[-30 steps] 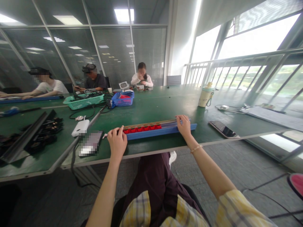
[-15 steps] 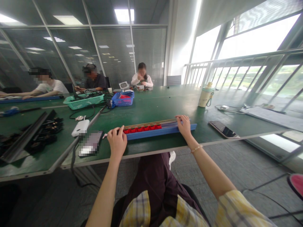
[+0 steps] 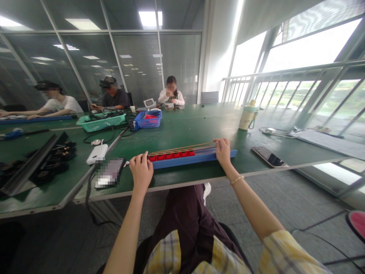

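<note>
A long blue trough lies along the front of the green table, with several red cup-like pieces in a row in its left half. Thin tan strands, looking like stretched rubber bands, run above the trough from one hand to the other. My left hand is closed around the trough's left end, its fingertips by the strands and partly hidden. Over the right part of the trough, my right hand is closed with its fingertips pinching the strands' right end.
On the left lie a phone, a white power bank and black parts. Green and blue baskets stand farther back. A bottle and another phone are at right. Three people sit across the tables.
My right hand has shifted slightly right and up along the trough. One tan strand now rises more toward its fingertips. My left hand stays at the left end.
</note>
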`<state>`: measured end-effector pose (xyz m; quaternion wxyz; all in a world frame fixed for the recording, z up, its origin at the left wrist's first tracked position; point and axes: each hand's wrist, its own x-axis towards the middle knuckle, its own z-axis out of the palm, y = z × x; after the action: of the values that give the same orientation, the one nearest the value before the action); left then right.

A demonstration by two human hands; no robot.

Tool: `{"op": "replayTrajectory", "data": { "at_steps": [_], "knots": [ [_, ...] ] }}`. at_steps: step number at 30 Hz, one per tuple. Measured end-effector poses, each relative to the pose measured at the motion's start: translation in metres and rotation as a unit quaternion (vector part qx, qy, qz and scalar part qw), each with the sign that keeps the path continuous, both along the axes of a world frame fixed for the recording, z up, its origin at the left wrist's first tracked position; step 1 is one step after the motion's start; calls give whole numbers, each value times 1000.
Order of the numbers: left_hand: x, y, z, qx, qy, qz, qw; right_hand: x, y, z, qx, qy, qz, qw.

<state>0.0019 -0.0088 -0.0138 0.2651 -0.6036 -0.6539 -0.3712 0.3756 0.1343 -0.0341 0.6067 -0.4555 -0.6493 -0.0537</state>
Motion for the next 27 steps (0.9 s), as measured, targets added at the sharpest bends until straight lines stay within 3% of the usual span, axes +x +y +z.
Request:
{"op": "replayTrajectory", "data": {
  "at_steps": [13,27],
  "knots": [
    [-2,0,-1,4,12,4,1000,2,-1,2,-12,28,-27,999],
    [-1,-2,0,1,5,-5,1000,2,-5,2,-19,55,-115,992]
  ]
}}
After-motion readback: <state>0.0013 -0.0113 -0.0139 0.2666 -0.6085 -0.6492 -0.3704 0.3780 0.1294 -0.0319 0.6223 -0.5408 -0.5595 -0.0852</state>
